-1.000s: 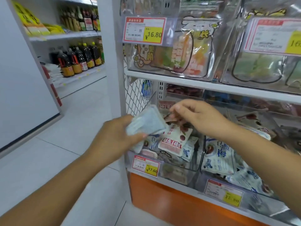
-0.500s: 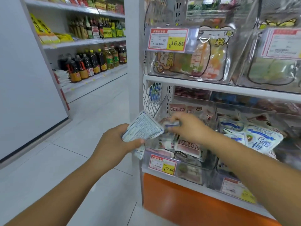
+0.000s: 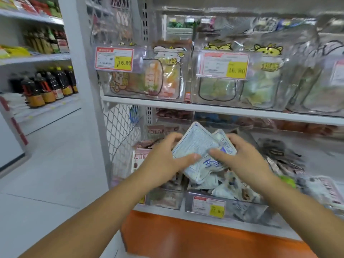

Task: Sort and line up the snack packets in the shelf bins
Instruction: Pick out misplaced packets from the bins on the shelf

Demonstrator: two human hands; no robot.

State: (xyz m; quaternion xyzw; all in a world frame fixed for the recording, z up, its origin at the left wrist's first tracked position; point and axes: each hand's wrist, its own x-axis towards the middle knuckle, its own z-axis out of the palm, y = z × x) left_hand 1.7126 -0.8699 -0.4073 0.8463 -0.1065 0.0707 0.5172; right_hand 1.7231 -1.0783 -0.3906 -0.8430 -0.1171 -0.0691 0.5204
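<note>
At lower shelf (image 3: 160,211), over white-blue bin (image 3: 242,209): packets (image 3: 197,144) now held by both hands. Half second ago left hand alone carried them while right hand picked in bin.
Left hand (image 3: 165,161) grips left edge, thumb on top. Right hand (image 3: 247,161) clamps right edge.
Packets tilted, above bin, not yet set down.
Likely meaning: pick added, bundle being squared before lining up.
Counts:
- upper bins (image 3: 145,86): three in view
- lower bins: two plain, rest blurred
- hands: two
- held packets: at least two, exact count unclear
- price tags (image 3: 114,59): two full above, one cut off right, one below
</note>
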